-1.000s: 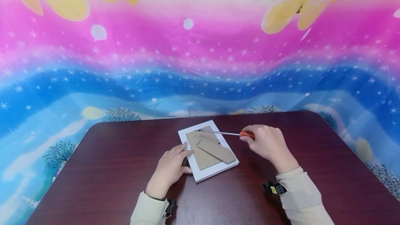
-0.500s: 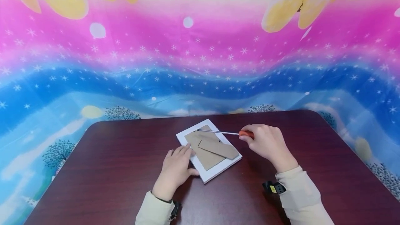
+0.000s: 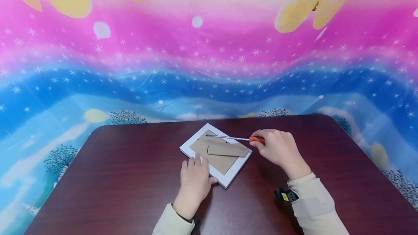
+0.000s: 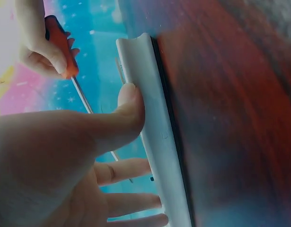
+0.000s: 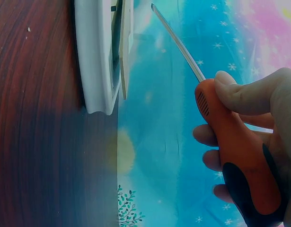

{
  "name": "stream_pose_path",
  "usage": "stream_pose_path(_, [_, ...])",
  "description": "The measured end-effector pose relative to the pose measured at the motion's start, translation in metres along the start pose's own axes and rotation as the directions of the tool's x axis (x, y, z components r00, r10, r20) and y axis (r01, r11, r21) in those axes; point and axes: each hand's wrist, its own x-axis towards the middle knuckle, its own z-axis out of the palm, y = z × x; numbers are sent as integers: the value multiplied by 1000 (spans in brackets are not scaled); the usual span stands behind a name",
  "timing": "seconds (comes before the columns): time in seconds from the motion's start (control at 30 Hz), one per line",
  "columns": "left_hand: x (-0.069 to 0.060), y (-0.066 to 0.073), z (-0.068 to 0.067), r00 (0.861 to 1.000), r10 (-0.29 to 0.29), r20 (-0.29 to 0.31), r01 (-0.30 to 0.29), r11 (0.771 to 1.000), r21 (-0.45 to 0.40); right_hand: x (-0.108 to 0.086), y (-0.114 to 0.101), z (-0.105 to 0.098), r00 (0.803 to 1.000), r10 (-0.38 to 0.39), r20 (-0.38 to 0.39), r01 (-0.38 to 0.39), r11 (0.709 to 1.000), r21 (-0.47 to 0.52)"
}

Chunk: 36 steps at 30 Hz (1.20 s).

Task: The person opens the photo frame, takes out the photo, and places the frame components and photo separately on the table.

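A white picture frame (image 3: pixel 236 171) lies face down on the table, its brown backing board (image 3: pixel 218 163) and stand flap (image 3: pixel 228 150) upward. The flap's outer end reaches the frame's right edge. Along the lower-left border my left hand (image 3: pixel 196 184) rests with extended fingers; in the left wrist view its thumb (image 4: pixel 131 106) touches the frame's side. My right hand (image 3: pixel 282 151) grips a screwdriver by its orange-and-black handle (image 5: pixel 244 151). Its metal shaft (image 3: pixel 230 137) points left above the backing's upper part. In the right wrist view the tip looks apart from the board.
The dark red-brown table (image 3: pixel 114 177) has its far edge just behind the frame. Beyond hangs a colourful printed cloth (image 3: pixel 209 61). A black strap (image 3: pixel 287 195) sits at the right sleeve cuff.
The picture frame has turned anticlockwise on the table, its near corner swinging right. My left hand has moved right along with it. The right hand and screwdriver have stayed nearly still.
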Motion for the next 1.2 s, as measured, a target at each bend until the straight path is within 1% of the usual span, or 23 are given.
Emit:
stream_pose_path(0.1, [0, -2, -1, 999, 19, 29, -18, 1000, -18, 0, 0, 0, 1000, 2, -1, -2, 1000, 0])
stream_pose_path(0.2, [0, -9, -2, 998, 46, 46, -42, 996, -74, 0, 0, 0, 1000, 5, 1, -5, 1000, -1])
stream_pose_path(0.33, [3, -22, -2, 997, 75, 12, -72, 980, -187, -1, -1, -1, 1000, 5, 5, -5, 1000, 1])
stream_pose_path(0.43, [7, -33, 2, 996, 92, -18, -93, 961, -259, -1, -1, -1, 1000, 2, 4, -2, 1000, 0])
stream_pose_path(0.5, [10, -41, 5, 995, 97, -36, -103, 951, -293, -1, -1, -1, 1000, 3, 4, -3, 1000, -3])
stream_pose_path(0.6, [13, -51, 9, 994, 96, -58, -109, 942, -318, -1, -1, -1, 1000, 2, 4, -2, 1000, -4])
stream_pose_path(0.7, [13, -59, 10, 997, 73, -33, -80, 939, -334, -1, -1, -1, 1000, 3, 5, -3, 1000, -3])
stream_pose_path(0.77, [13, -62, 11, 998, 56, 2, -52, 941, -335, -1, -1, -1, 1000, 3, 6, -3, 1000, -3])
stream_pose_path(0.83, [13, -63, 11, 998, 43, 36, -29, 947, -320, -1, -2, -1, 1000, 4, 8, -4, 1000, -2])
stream_pose_path(0.93, [13, -63, 10, 998, 32, 57, -16, 964, -266, 0, -2, -2, 1000, 2, 10, -2, 1000, -1])
stream_pose_path(1.0, [12, -62, 10, 998, 26, 53, -13, 976, -218, 0, -3, -2, 1000, 0, 9, 0, 1000, -1])
stream_pose_path(1.07, [13, -60, 10, 999, 13, 39, -6, 983, -182, 0, -3, -2, 1000, 0, 9, 0, 1000, -2])
stream_pose_path(1.2, [12, -57, 10, 1000, -8, -30, 3, 988, -156, -1, -3, -2, 1000, 4, 12, -4, 1000, -1])
